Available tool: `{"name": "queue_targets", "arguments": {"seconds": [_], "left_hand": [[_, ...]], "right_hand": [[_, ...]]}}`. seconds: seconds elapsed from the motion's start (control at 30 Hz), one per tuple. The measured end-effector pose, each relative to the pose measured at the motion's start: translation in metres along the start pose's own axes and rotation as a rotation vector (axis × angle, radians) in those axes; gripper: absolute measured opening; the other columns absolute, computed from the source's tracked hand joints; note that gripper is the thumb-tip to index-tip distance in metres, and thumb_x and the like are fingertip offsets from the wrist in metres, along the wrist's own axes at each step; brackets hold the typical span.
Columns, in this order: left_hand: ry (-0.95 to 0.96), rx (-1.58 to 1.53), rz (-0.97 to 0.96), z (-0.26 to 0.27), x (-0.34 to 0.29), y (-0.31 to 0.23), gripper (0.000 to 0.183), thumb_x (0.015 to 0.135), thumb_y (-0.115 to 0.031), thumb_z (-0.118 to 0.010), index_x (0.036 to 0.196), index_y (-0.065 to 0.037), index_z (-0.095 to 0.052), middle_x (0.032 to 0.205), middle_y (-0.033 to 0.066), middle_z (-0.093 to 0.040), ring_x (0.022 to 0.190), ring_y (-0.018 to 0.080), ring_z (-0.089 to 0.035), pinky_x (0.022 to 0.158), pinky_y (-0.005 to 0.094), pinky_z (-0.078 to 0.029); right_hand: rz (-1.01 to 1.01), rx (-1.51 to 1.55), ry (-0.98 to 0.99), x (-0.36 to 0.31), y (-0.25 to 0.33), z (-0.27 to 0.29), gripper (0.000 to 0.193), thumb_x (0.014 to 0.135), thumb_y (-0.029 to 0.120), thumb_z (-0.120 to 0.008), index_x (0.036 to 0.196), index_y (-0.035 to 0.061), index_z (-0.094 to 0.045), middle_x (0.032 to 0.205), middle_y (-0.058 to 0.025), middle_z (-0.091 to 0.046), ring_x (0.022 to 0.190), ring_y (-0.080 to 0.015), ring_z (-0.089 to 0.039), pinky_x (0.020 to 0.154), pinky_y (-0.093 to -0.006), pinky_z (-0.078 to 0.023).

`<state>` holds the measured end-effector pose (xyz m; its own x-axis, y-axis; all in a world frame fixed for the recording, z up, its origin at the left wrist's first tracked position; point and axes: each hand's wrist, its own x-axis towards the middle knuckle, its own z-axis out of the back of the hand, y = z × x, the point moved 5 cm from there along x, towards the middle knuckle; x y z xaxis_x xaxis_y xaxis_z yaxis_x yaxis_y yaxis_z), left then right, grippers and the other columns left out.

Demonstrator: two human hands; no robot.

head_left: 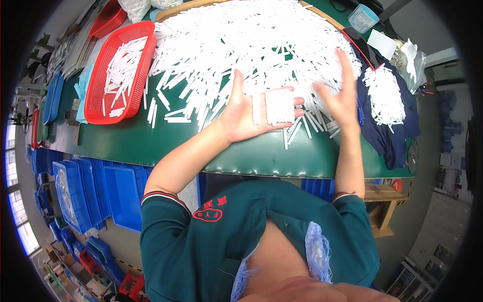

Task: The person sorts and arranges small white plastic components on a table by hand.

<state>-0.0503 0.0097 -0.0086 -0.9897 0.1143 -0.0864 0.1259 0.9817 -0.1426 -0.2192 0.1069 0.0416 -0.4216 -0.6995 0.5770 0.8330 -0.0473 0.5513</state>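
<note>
My left hand [239, 118] is turned palm up with the thumb raised and the fingers stretched to the right. It holds a neat row of short white plastic-looking sticks [279, 106] across the fingers, and one separate white stick [256, 109] lies nearer the palm. My right hand [344, 103] hovers to the right, slightly blurred, thumb and fingers apart with nothing visible between them. Beyond both hands a large heap of loose white sticks [221, 45] covers the green table [241, 153]. Several loose sticks lie around my left hand.
On the left stands a red perforated basket [91, 98] holding more white sticks. At the right, a bundle of sticks [385, 95] rests on dark blue cloth [387, 143]. A light blue round container [363, 19] stands at the far right. Blue crates [123, 196] are below the table's left side.
</note>
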Motion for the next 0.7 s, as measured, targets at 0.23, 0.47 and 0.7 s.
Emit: {"name": "queue_targets", "arguments": {"seconds": [0.23,0.47,0.7], "left_hand": [[-0.079,0.043,-0.012,-0.002,0.0,0.004,0.119,0.067,-0.091,-0.02,0.143,0.0,-0.027,0.144,0.0238,-0.032,0.132,0.0332,-0.036,0.108,0.0553,-0.027],[-0.104,0.096,0.012,0.001,0.001,0.006,0.117,0.069,-0.09,-0.019,0.143,0.0,-0.026,0.142,0.0227,-0.035,0.132,0.0328,-0.037,0.108,0.0544,-0.027],[-0.07,0.05,-0.049,-0.006,0.0,0.0,0.115,0.069,-0.09,-0.017,0.143,-0.002,-0.026,0.143,0.0213,-0.034,0.13,0.0403,-0.036,0.107,0.0516,-0.031]], "right_hand": [[0.092,-0.013,0.323,-0.015,0.048,-0.043,0.082,0.069,0.038,-0.076,0.137,0.0085,-0.042,0.142,-0.0178,-0.037,0.136,-0.0393,-0.025,0.11,-0.0501,-0.021],[0.048,0.11,0.301,-0.013,0.045,-0.039,0.08,0.068,0.034,-0.076,0.136,0.0081,-0.043,0.139,-0.0156,-0.041,0.135,-0.037,-0.029,0.11,-0.0506,-0.021],[0.268,0.057,0.51,-0.01,0.064,-0.024,0.08,0.063,0.023,-0.075,0.136,0.0104,-0.043,0.132,-0.0099,-0.049,0.134,-0.0362,-0.031,0.11,-0.0536,-0.02]]}}
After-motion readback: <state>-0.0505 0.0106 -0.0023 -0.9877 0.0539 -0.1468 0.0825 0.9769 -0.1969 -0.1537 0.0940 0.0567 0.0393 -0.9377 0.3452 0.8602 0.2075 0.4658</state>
